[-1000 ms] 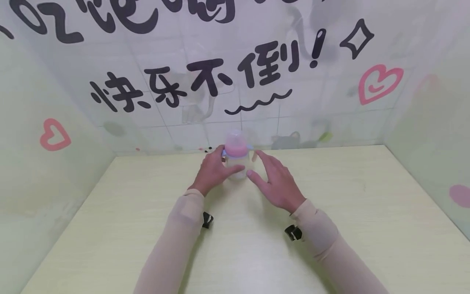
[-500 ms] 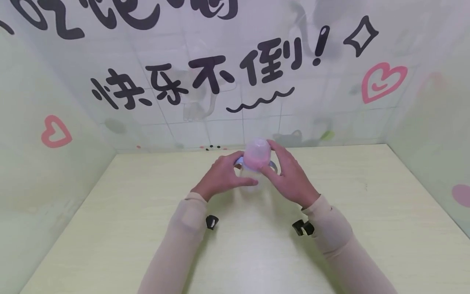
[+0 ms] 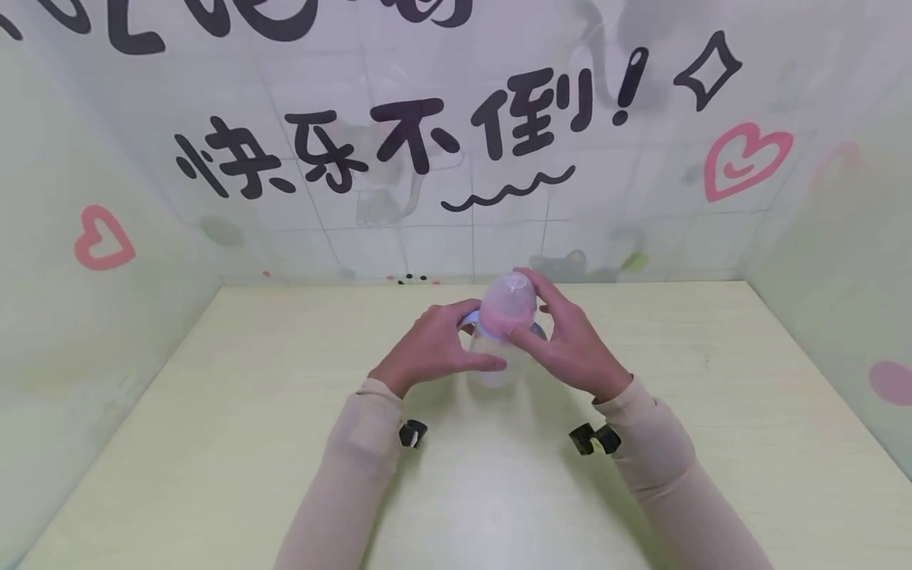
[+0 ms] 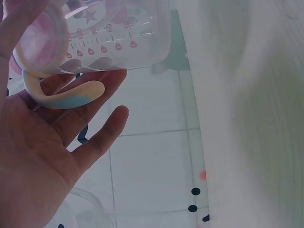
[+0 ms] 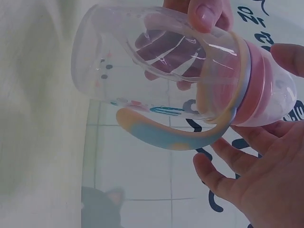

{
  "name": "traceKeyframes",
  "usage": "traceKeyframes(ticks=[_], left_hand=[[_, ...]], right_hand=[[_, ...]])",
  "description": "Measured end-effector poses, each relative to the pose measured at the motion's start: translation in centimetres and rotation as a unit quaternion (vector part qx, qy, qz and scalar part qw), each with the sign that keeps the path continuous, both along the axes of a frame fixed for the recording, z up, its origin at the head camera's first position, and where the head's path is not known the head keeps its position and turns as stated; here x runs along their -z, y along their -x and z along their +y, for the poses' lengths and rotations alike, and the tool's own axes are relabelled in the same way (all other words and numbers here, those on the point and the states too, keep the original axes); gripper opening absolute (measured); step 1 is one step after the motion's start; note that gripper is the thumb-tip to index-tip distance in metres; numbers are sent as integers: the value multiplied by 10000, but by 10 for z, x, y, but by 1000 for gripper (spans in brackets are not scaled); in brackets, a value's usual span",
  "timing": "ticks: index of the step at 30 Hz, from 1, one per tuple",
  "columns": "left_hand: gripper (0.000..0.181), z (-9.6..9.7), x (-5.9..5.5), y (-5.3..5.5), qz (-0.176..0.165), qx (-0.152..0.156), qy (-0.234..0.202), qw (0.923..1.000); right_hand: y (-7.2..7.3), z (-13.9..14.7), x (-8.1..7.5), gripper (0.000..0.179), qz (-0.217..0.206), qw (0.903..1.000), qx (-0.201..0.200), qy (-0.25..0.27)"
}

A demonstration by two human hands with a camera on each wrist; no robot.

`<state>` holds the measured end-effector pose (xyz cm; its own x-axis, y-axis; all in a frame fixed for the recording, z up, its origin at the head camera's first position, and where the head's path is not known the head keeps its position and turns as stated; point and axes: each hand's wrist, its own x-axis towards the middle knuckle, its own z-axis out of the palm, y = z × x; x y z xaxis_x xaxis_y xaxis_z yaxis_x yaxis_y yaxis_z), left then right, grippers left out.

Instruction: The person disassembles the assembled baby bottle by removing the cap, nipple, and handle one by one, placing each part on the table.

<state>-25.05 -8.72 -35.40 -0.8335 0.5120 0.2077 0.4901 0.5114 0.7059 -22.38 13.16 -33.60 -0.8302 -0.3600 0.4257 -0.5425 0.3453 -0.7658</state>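
A clear baby bottle (image 3: 493,378) with a pink collar (image 5: 259,83) and a domed see-through cap (image 3: 511,291) stands nearly upright between both hands. My left hand (image 3: 436,346) holds its body, thumb across the front and fingers behind. A curved blue-and-yellow handle (image 4: 71,98) lies over that hand's palm side. My right hand (image 3: 575,342) grips the cap near the collar, thumb in front and fingers round the far side. A second handle (image 5: 166,137) hangs beside the bottle on the right. Pink measuring marks (image 4: 104,48) show on the wall; the bottle's base is close over the table.
The pale wooden table (image 3: 235,443) meets a printed back wall (image 3: 606,206) just beyond the bottle. Side walls (image 3: 855,261) close in the left and right. Black clips (image 3: 594,439) sit at both sleeved wrists.
The bottle has come nearer and to the right, its cap tipping slightly. The right hand, beside the bottle earlier, has taken hold of the cap; the left hand moved along with the bottle.
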Motion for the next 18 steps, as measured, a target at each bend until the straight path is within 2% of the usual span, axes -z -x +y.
traceKeyframes(ticks=[6, 18], left_hand=[[60, -2, 1, -3, 36, -20, 58, 10000], [59, -3, 1, -5, 208, -118, 158, 9996]], right_hand=[[0, 0, 2, 54, 152, 9999, -49, -55], [-1, 0, -1, 55, 194, 9998, -16, -80]])
